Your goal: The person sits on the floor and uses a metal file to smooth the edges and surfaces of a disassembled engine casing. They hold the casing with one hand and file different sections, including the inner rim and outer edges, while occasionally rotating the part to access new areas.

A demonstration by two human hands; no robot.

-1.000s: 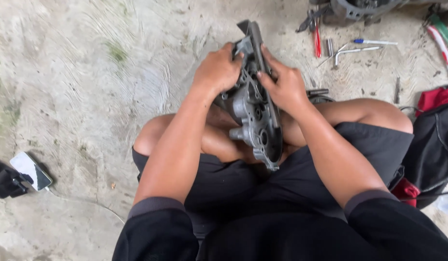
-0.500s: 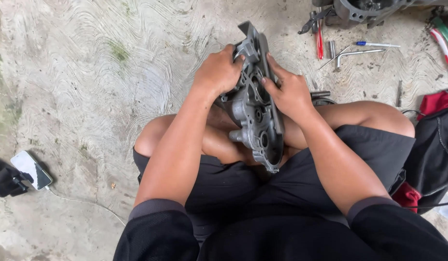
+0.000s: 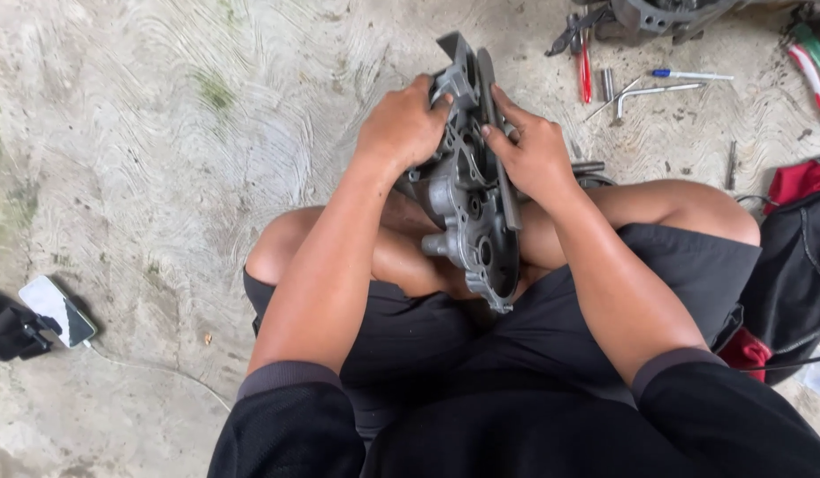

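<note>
A grey cast-metal engine cover (image 3: 474,212) stands on edge in my lap, its lower end between my crossed legs. My left hand (image 3: 403,124) grips its upper left side, fingers curled over the rim. On the upper right side my right hand (image 3: 534,152) holds it, with fingertips pressed on the inner face near the top. Both hands touch the part.
I sit on a rough concrete floor. Red-handled pliers (image 3: 585,62), a bent metal wrench (image 3: 650,90), a blue-tipped pen (image 3: 691,75) and another grey engine part (image 3: 658,16) lie beyond my knees. A phone (image 3: 57,308) with a cable lies at left, a black and red bag (image 3: 795,257) at right.
The engine cover and both hands have stayed nearly in place. My right fingers have shifted slightly on its upper face.
</note>
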